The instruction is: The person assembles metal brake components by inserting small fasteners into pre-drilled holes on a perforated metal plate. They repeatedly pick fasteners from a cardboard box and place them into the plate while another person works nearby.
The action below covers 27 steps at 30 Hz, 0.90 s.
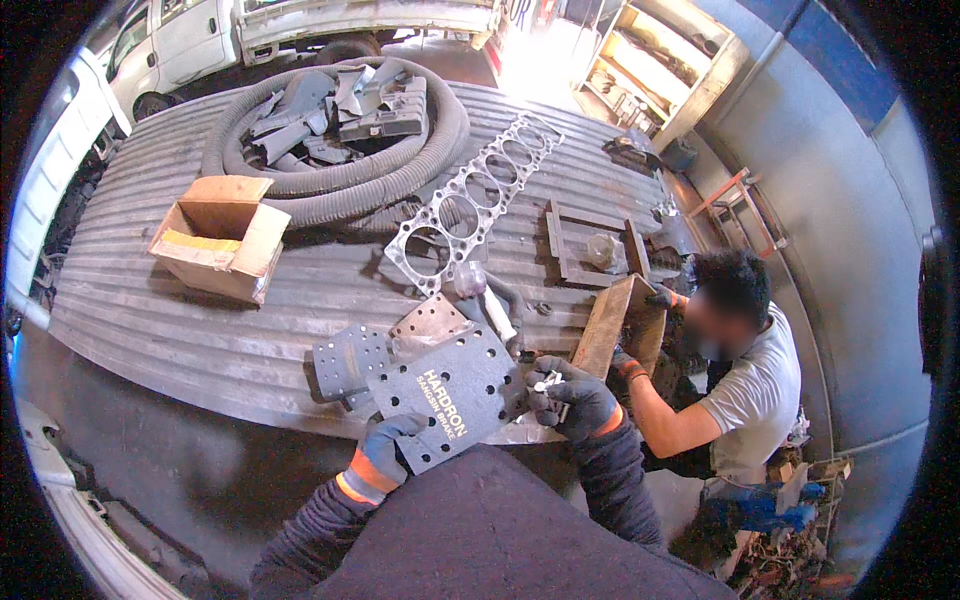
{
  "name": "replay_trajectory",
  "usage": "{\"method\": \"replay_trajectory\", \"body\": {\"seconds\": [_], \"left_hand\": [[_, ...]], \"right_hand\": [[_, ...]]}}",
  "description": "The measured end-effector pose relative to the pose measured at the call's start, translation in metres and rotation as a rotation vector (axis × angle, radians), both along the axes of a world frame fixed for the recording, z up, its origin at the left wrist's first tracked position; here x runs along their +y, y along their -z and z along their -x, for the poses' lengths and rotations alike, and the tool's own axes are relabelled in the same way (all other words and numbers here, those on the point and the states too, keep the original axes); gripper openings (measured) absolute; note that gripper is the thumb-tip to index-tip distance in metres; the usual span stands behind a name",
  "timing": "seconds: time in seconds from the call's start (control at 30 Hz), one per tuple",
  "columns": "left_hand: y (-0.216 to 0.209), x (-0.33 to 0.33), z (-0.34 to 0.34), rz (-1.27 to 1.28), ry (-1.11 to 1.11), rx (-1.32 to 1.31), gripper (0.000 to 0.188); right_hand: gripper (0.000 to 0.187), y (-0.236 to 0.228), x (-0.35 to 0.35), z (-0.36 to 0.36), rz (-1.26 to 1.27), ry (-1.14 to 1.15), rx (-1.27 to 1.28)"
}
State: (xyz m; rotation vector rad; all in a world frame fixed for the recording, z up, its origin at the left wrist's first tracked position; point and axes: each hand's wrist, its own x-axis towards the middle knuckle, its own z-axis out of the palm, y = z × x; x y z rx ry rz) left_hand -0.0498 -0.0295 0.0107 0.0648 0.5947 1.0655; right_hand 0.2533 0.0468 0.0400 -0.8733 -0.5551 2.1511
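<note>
My left hand (384,450), in a grey and orange glove, grips the lower left edge of a dark grey brake lining (450,390). The lining is a slightly curved plate with rows of holes and pale lettering, tilted in front of me. Beside its right edge, my gloved right hand (582,400) is closed around several small silvery metal pieces (548,384), perhaps rivets. Behind the lining lie another drilled lining (348,362) and a brownish perforated plate (430,316), both partly covered. A white tube-like object (498,316) lies just beyond.
A long head gasket (478,192) crosses the ribbed metal table (330,275). An open cardboard box (222,245) and a coiled grey hose (350,195) around dark plastic parts stand farther left. At right, a co-worker (740,370) handles a wooden box (612,325) near a metal frame (553,240).
</note>
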Motion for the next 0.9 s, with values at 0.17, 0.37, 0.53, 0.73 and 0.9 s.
{"method": "replay_trajectory", "body": {"seconds": [0.17,0.37,0.53,0.73,0.9], "left_hand": [[0.003,-0.001,0.002,-0.006,0.011,-0.011,0.058],[0.033,-0.002,0.010,0.085,0.060,-0.004,0.056],[0.024,0.000,0.008,0.010,0.041,-0.002,0.053],[0.008,-0.001,0.006,0.096,0.017,0.062,0.043],[0.028,-0.013,0.011,0.133,0.006,0.008,0.027]], "right_hand": [[0.041,-0.024,-0.001,0.025,0.014,0.087,-0.008],[0.041,-0.003,0.006,0.020,-0.050,0.048,-0.097],[0.045,-0.011,0.006,0.021,-0.165,-0.021,-0.089],[0.051,0.002,0.011,0.023,-0.099,0.034,-0.175],[0.049,-0.008,0.008,0.028,-0.061,0.040,-0.198]]}}
